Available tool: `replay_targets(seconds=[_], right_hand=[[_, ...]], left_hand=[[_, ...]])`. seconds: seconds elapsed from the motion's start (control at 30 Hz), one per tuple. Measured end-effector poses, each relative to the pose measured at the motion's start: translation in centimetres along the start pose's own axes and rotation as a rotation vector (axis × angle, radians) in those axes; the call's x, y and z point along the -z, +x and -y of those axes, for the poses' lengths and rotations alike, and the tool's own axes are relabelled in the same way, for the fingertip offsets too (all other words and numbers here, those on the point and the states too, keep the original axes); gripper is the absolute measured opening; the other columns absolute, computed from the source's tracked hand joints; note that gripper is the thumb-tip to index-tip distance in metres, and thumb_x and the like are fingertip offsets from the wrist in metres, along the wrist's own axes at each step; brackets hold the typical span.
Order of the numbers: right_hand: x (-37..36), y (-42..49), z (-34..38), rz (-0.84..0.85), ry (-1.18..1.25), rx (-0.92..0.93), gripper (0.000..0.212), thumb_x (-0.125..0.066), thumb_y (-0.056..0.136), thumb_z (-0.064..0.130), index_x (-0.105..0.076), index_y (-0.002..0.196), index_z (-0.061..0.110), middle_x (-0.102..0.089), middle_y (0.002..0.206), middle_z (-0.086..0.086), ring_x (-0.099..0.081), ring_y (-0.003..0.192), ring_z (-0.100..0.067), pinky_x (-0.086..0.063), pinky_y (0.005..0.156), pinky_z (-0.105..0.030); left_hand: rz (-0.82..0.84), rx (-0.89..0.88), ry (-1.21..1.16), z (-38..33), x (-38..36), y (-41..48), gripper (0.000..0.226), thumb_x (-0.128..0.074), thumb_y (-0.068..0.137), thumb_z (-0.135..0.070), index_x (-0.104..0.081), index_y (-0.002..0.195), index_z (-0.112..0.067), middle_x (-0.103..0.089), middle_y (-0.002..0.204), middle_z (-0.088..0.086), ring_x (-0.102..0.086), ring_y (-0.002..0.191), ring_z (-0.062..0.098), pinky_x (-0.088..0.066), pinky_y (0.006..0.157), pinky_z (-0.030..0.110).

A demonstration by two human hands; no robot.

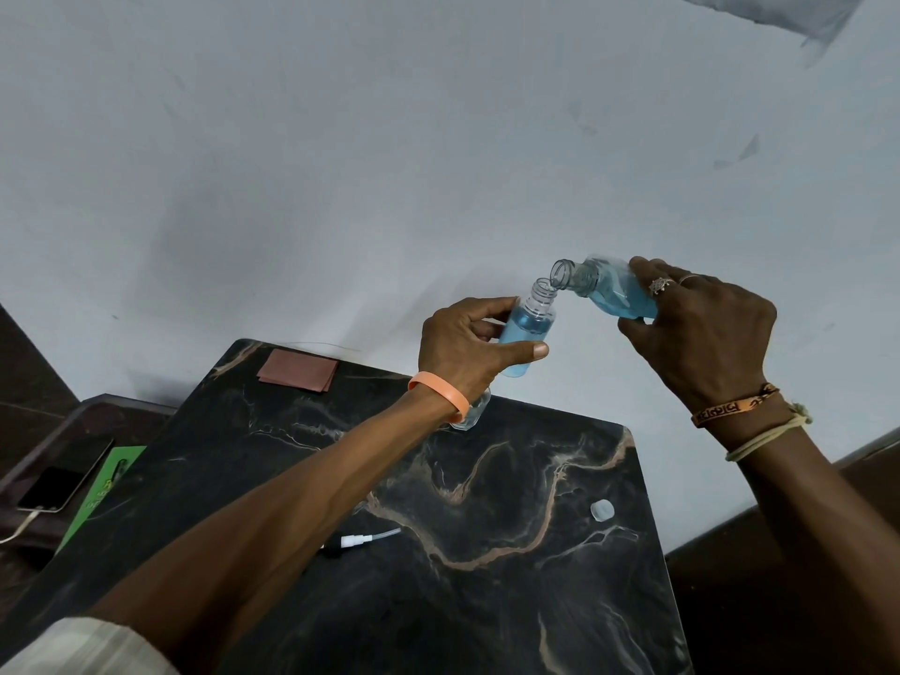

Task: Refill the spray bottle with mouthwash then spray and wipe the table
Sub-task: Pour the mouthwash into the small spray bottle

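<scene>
- A small clear spray bottle (528, 333), neck open and mostly filled with blue liquid, is gripped above the table (487, 601) by the left hand (467, 343), thumb and fingers (523, 351) curled round it.
- A larger mouthwash bottle (609, 289), uncapped and tilted mouth-down, is clasped in the curled fingers of the right hand (701, 328). Its mouth is held just above the spray bottle's neck, between the two sets of fingers.
- A spray pump (360, 540) with its dip tube is seen lying on the dark marbled table, nearer the person than the left fingers.
- A pale cap (602, 510) is seen on the table, nearer the person than the right fingers.
- A reddish-brown cloth (298, 370) is laid at the table's far edge, left of the left fingers.
</scene>
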State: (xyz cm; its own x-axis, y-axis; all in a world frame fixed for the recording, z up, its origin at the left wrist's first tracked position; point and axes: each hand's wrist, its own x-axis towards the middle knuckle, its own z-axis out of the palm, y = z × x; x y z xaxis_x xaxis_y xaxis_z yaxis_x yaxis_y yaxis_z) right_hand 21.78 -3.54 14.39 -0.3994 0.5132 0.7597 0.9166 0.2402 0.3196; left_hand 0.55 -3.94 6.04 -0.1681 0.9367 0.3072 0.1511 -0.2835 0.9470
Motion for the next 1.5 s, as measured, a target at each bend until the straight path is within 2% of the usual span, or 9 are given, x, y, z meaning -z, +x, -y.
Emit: replay_targets(seconds=[0.37,0.53,0.67,0.87,1.13,1.37,1.43,1.5], right_hand=[[-0.03,-0.09,-0.09,0.025,-0.014,-0.002,0.055,-0.088,0.065,0.024,-0.072,0.114,0.007,-0.074,0.101,-0.016,-0.071,0.078,-0.037,-0.052,0.062,-0.034],[0.12,-0.01,0.01,-0.017,-0.009,0.011,0.045,-0.075,0.073,0.031,-0.073,0.112,0.008,-0.075,0.097,-0.015,-0.071,0.074,-0.036,-0.051,0.059,-0.032],[0.04,-0.01,0.08,0.01,-0.017,0.002,0.053,-0.088,0.065,0.024,-0.073,0.113,0.007,-0.074,0.099,-0.016,-0.071,0.077,-0.036,-0.052,0.061,-0.033],[-0.04,-0.03,0.08,0.024,-0.022,-0.005,0.053,-0.087,0.066,0.024,-0.072,0.114,0.008,-0.074,0.101,-0.015,-0.071,0.08,-0.037,-0.052,0.063,-0.034],[-0.07,-0.02,0.04,0.033,-0.003,0.001,0.054,-0.087,0.066,0.024,-0.072,0.115,0.007,-0.074,0.102,-0.016,-0.071,0.081,-0.038,-0.054,0.064,-0.035],[0.09,0.06,0.2,0.006,0.016,0.014,0.047,-0.079,0.074,0.028,-0.072,0.114,0.005,-0.074,0.102,-0.018,-0.072,0.081,-0.038,-0.055,0.065,-0.037],[0.21,0.03,0.26,-0.008,0.007,0.024,0.048,-0.072,0.073,0.031,-0.073,0.113,0.005,-0.074,0.1,-0.018,-0.072,0.079,-0.038,-0.055,0.064,-0.036],[0.28,0.05,0.3,-0.004,0.007,0.027,0.048,-0.072,0.072,0.031,-0.073,0.112,0.005,-0.074,0.1,-0.018,-0.072,0.078,-0.037,-0.055,0.063,-0.037]], left_hand=[[0.004,-0.002,-0.008,0.05,0.08,-0.12,0.056,-0.089,0.065,-0.034,-0.07,0.116,-0.022,-0.072,0.111,-0.005,-0.07,0.091,0.007,-0.059,0.079,0.026],[0.006,-0.003,-0.014,0.08,0.14,-0.06,0.056,-0.089,0.065,-0.034,-0.07,0.116,-0.022,-0.072,0.111,-0.005,-0.07,0.091,0.008,-0.059,0.079,0.027],[0.005,-0.006,-0.014,0.2,0.16,-0.06,0.057,-0.089,0.065,-0.034,-0.07,0.117,-0.021,-0.072,0.113,-0.004,-0.07,0.091,0.007,-0.058,0.078,0.022],[0.003,-0.009,-0.02,0.27,0.26,0.03,0.055,-0.09,0.063,-0.035,-0.071,0.114,-0.025,-0.072,0.109,-0.009,-0.07,0.089,0.004,-0.059,0.076,0.022],[0.003,-0.012,-0.028,0.38,0.25,-0.05,0.055,-0.09,0.063,-0.035,-0.071,0.114,-0.024,-0.072,0.11,-0.007,-0.07,0.09,0.006,-0.059,0.077,0.023],[0.003,-0.01,-0.025,0.47,0.26,-0.02,0.056,-0.09,0.063,-0.035,-0.071,0.114,-0.024,-0.071,0.108,-0.01,-0.068,0.087,-0.001,-0.056,0.073,0.015],[0.003,-0.012,-0.02,0.48,0.24,0.02,0.055,-0.089,0.064,-0.035,-0.071,0.114,-0.024,-0.071,0.109,-0.009,-0.068,0.087,-0.001,-0.057,0.074,0.015],[0.001,-0.018,-0.017,0.47,0.28,0.05,0.055,-0.089,0.064,-0.035,-0.071,0.115,-0.024,-0.072,0.11,-0.008,-0.068,0.088,0.001,-0.057,0.075,0.017]])
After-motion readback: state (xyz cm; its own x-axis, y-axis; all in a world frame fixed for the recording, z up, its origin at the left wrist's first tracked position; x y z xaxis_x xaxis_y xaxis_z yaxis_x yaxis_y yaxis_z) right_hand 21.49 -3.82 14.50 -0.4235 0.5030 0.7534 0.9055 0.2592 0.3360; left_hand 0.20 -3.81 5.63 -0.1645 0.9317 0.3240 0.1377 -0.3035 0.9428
